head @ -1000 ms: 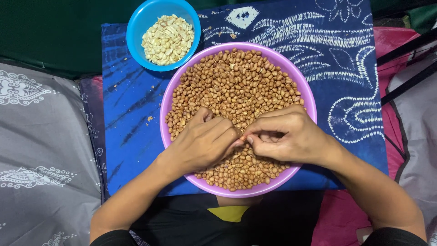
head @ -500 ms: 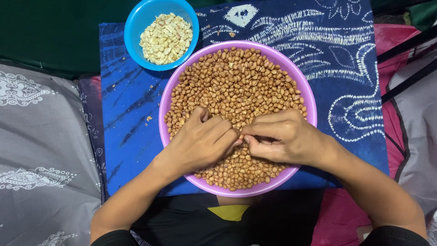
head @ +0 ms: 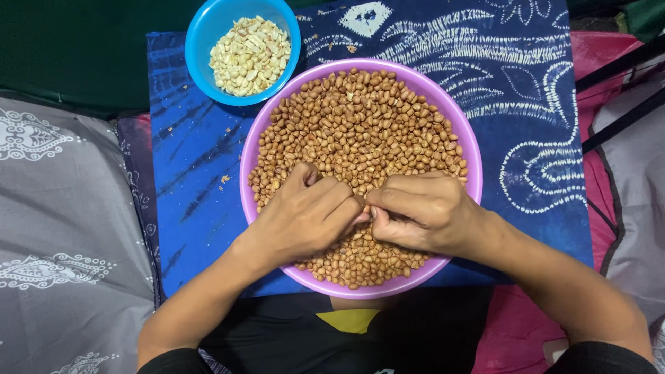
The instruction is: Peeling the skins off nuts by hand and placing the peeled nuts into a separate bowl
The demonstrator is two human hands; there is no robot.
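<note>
A purple bowl (head: 471, 149) holds a heap of brown, skin-on peanuts (head: 360, 125). Both hands rest over its near half. My left hand (head: 305, 215) and my right hand (head: 422, 211) meet fingertip to fingertip at the bowl's middle, pinching a single peanut (head: 368, 208) between them. The nut itself is mostly hidden by the fingers. Up and to the left, a smaller blue bowl (head: 201, 34) holds pale, skinned peanut halves (head: 249, 55).
Both bowls sit on a blue patterned cloth (head: 526, 90) over a low surface. Grey patterned cushions (head: 62, 228) lie at left, pink and grey fabric (head: 623, 173) at right. A few skin flakes (head: 225, 179) lie on the cloth left of the purple bowl.
My right hand's fingers have curled in tighter against the left fingertips. The view has shifted slightly, so the bowls sit a little higher and further left.
</note>
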